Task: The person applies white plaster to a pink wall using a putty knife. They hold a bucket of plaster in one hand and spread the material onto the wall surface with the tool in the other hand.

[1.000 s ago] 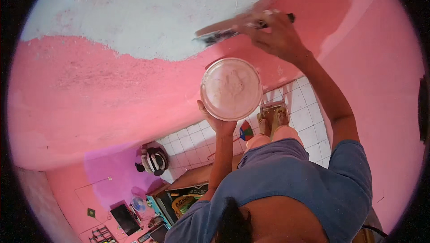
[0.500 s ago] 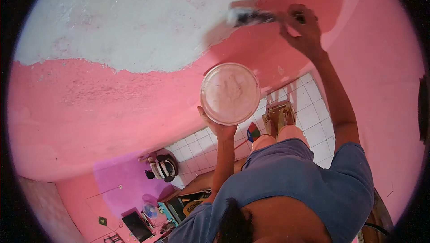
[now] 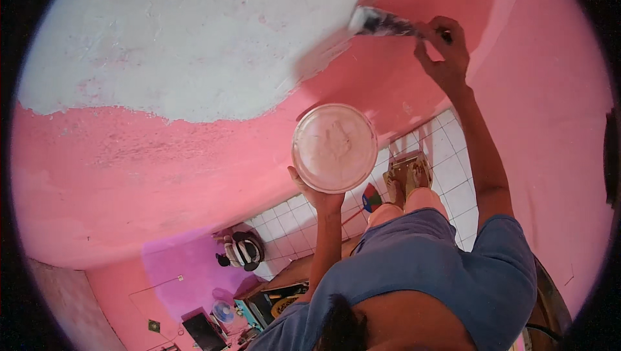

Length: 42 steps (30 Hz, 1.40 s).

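Note:
In my right hand [image 3: 453, 50], raised at the upper right, is a putty knife [image 3: 387, 24]. Its dark, widening blade is smeared with white and reaches to the edge of a whitish coat [image 3: 213, 41] on the pink wall; whether it touches the wall I cannot tell. My left hand [image 3: 323, 199] is closed around the lower edge of a round tub [image 3: 334, 147]. A pale, uneven paste shows inside the rim. The tub is in front of me, below the knife, close to the bare pink wall. Most of my left fingers are hidden beneath it.
I stand barefoot on a small wooden stool [image 3: 407, 169] over white floor tiles [image 3: 453, 150]. A second pink wall [image 3: 550, 125] rises at my right. Lower left are a striped bundle [image 3: 244, 251], a blue fan [image 3: 223, 312], a dark screen [image 3: 204, 331] and furniture [image 3: 284, 293].
My right hand and the putty knife have shifted slightly right along the coat's edge. The whole view has tilted a little, so wall and tub sit lower. Both grips stay the same.

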{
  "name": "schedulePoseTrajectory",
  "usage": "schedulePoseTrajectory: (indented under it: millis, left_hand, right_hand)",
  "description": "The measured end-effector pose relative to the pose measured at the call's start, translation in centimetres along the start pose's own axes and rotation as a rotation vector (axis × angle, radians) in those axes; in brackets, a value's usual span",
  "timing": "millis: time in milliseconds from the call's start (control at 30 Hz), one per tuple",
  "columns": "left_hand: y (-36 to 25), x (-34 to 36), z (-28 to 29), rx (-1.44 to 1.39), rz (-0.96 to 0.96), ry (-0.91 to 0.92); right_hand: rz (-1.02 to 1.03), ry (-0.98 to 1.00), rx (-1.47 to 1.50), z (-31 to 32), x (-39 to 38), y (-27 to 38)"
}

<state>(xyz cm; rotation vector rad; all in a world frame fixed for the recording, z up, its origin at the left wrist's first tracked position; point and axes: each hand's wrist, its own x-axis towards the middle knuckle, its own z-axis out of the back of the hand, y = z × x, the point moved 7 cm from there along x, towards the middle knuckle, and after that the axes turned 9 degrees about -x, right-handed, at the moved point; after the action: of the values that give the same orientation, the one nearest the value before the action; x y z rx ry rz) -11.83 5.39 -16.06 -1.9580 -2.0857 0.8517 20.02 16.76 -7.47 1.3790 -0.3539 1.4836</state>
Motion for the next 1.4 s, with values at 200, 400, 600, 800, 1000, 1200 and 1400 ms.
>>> schedulePoseTrajectory:
  millis: [200,400,600,800,1000,1200,1400]
  left_hand:
    - [0.4,0.2,-0.1,-0.029,0.023,0.002]
    - [0.0,0.4,1.3,-0.003,0.013,-0.018]
    - [0.1,0.3,1.7,-0.014,0.042,0.022]
    - [0.2,0.5,1.6,-0.012,0.052,-0.009]
    - [0.0,0.2,0.7,0.024,0.019,-0.014]
    - [0.1,0.5,1.9,0.022,0.029,-0.019]
    - [0.5,0.7,0.9,0.102,0.044,-0.008]
  right_hand:
    - [0.196,0.167,0.161,-4.0,0.2,6.2]
    - [0.317,0.259,0.132,-5.5,-0.7,5.7]
    - [0.151,0.078,-0.1,-1.5,-1.8,-1.2]
    - [0.273,0.3,0.08,-4.6,-1.5,5.5]
    - [0.187,0.226,0.092,-4.5,0.0,3.3]
    - [0.1,0.008,-0.061,-1.3,-0.6,-0.4]
    - [0.221,0.19,0.046,-4.4,-1.0,3.8]
